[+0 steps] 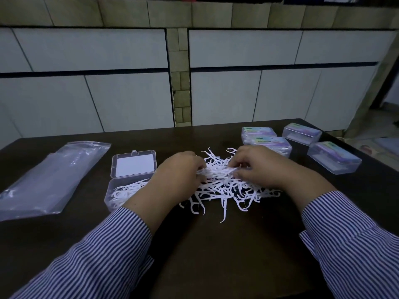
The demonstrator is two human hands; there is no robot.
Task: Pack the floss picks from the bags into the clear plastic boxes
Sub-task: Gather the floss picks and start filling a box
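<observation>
- Our left hand (179,171) and right hand (257,167) pinch picks in the pile (228,190).
- At nine o'clock, the open box (129,186) holds some.

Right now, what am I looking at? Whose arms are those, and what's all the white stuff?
This is one picture, from a camera worn on a person's head, looking down at their own arms in striped sleeves. The white stuff is a pile of floss picks on a dark table. The left hand and right hand are both in the pile, fingers gathering picks. Left of the pile, an open clear box already holds some picks. Far left lies a plastic bag. At the back right sit four closed boxes.
</observation>
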